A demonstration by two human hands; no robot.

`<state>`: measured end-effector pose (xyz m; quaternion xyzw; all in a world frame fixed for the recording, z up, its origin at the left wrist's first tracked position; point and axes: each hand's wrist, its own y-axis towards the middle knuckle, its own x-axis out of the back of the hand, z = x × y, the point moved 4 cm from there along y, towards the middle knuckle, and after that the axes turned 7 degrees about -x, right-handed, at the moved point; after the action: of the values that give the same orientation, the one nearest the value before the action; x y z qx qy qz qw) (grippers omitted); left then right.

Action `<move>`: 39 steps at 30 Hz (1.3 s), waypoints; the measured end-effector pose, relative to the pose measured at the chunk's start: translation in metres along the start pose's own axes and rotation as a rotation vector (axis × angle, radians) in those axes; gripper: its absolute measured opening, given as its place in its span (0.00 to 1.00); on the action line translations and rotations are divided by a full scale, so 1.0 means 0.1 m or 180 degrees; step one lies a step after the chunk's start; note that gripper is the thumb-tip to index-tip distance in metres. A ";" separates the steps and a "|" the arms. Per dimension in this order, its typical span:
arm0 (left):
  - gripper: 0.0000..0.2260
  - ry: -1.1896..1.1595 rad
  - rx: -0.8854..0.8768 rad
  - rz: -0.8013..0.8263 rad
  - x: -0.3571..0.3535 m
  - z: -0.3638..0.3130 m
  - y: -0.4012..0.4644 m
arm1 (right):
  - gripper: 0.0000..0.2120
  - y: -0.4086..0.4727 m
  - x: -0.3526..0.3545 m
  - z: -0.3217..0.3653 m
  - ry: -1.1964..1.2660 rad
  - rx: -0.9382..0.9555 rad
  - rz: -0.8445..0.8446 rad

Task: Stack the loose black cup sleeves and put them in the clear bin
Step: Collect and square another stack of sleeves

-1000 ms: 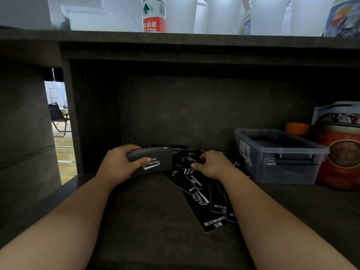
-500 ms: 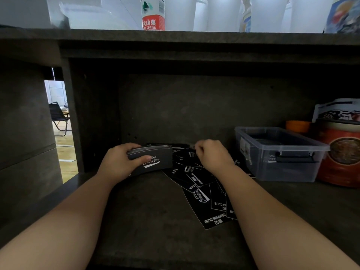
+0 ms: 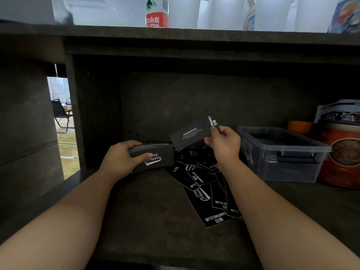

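Dark grey shelf (image 3: 148,207) under a counter, pretty dim in there, with a water bottle (image 3: 157,12) up on top and a big red tub (image 3: 342,152) off to the right. The left hand (image 3: 121,160) is wrapped around a stack of sleeves (image 3: 153,156) stood on edge on the shelf, thumb across the front. The right hand (image 3: 224,142) is pinching one single sleeve (image 3: 191,134) by its end, held up in the air just right of and above the stack, not touching it. So I'd say we're mid-gathering: that one looks headed onto the stack next, and it'll need squaring up with the others. Plenty of loose sleeves (image 3: 206,184) are fanned out flat below the right wrist. The clear bin (image 3: 280,152) sits just right of the right hand, lid off; can't really tell what's inside.
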<state>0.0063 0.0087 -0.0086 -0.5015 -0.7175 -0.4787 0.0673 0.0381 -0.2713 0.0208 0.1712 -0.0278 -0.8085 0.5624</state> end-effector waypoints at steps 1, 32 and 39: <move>0.20 -0.0008 0.0008 0.0004 0.00 0.00 0.00 | 0.04 -0.01 0.01 0.00 0.0077 -0.0050 -0.0014; 0.30 -0.0383 0.0163 -0.0068 0.00 0.01 0.04 | 0.20 -0.01 -0.07 -0.23 -0.4195 0.0143 0.0902; 0.26 -0.0245 0.0076 -0.0088 0.01 0.04 0.04 | 0.25 -0.02 -0.04 -0.23 -0.4062 -0.0075 0.0804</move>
<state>0.0100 0.0126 -0.0079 -0.5088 -0.7321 -0.4513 0.0390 0.0446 -0.2630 -0.0003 -0.3535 -0.3674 -0.6791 0.5280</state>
